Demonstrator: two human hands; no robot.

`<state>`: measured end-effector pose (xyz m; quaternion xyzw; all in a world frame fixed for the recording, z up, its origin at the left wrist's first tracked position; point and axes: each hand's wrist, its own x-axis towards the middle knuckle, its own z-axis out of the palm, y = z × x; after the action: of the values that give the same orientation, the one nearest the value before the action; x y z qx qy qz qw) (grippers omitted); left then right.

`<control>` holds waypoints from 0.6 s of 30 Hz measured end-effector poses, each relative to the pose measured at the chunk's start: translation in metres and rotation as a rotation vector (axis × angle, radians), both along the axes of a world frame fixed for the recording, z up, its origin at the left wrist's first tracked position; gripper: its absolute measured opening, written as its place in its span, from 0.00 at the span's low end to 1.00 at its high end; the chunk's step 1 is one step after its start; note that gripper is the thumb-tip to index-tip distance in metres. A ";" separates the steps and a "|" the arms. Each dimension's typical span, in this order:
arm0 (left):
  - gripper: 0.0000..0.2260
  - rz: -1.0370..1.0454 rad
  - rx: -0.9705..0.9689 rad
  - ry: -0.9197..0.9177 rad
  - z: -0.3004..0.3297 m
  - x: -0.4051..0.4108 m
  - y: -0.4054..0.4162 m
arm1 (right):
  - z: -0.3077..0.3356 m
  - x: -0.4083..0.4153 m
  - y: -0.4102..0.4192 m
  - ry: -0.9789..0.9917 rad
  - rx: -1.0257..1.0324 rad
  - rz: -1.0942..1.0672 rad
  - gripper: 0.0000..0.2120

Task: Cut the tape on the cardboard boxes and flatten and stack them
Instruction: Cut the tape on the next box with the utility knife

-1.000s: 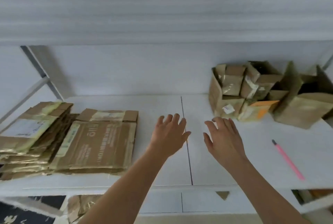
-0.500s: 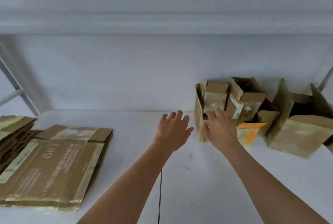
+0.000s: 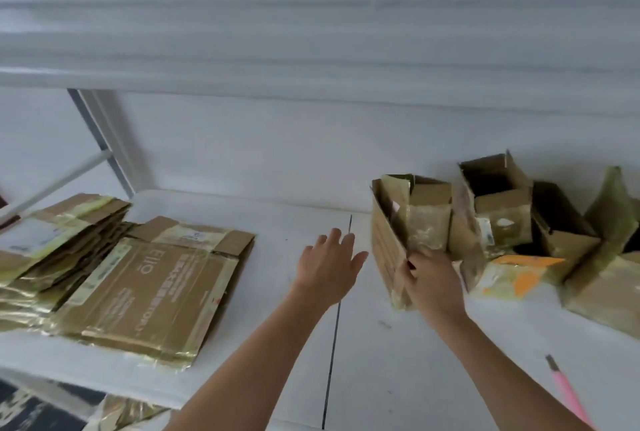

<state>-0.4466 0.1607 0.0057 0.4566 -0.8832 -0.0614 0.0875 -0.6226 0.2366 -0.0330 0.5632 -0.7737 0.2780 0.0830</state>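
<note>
Fingers of right hand (image 3: 431,283) grip taped brown box (image 3: 398,240) (flaps up); left hand (image 3: 329,266) spread.

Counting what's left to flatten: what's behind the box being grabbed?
Behind the held box stand more open boxes, one showing a dark interior. The right hand hides its lower corner; contents can't be seen.

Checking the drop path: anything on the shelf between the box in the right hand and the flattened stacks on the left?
Only the open left hand hovers there. The right hand grips the box; the white shelf surface between it and the flattened stack shows nothing else. The pink cutter lies off to the right.
</note>
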 end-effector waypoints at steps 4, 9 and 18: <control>0.31 0.289 0.447 0.230 0.016 0.000 0.019 | 0.007 0.036 0.048 0.082 -0.037 0.199 0.09; 0.10 0.456 0.820 0.612 0.021 0.001 0.067 | 0.012 0.042 0.096 -0.006 0.200 0.473 0.15; 0.14 0.474 0.753 0.788 0.028 0.019 0.145 | 0.060 0.023 0.122 -0.034 -0.046 0.370 0.44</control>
<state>-0.4274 0.3054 0.0333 0.5839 -0.5757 -0.5140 0.2519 -0.6000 0.3583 0.0269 0.6890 -0.6517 0.3156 0.0302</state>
